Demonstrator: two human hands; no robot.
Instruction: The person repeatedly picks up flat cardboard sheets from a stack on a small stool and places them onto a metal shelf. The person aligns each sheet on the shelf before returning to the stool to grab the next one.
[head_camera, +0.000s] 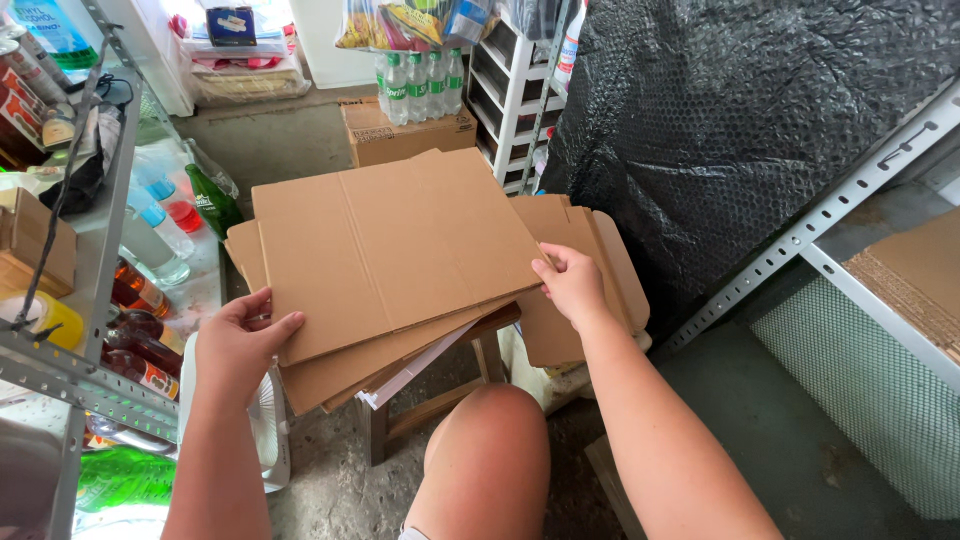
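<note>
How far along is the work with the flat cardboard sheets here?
Early. Nothing looks folded yet: the top flat brown cardboard box blank lies unfolded on a stack of similar flattened cardboard sheets over a wooden stool. In hand: the left hand grips its near-left corner, the right hand pinches its right edge. Left: every sheet in view is flat.

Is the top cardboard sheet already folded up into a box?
No, the top cardboard sheet lies flat on the stack, with the left hand and right hand at its edges.

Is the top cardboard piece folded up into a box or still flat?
Flat: the top cardboard sheet lies unfolded on the stack, creases showing, no walls raised.
</note>
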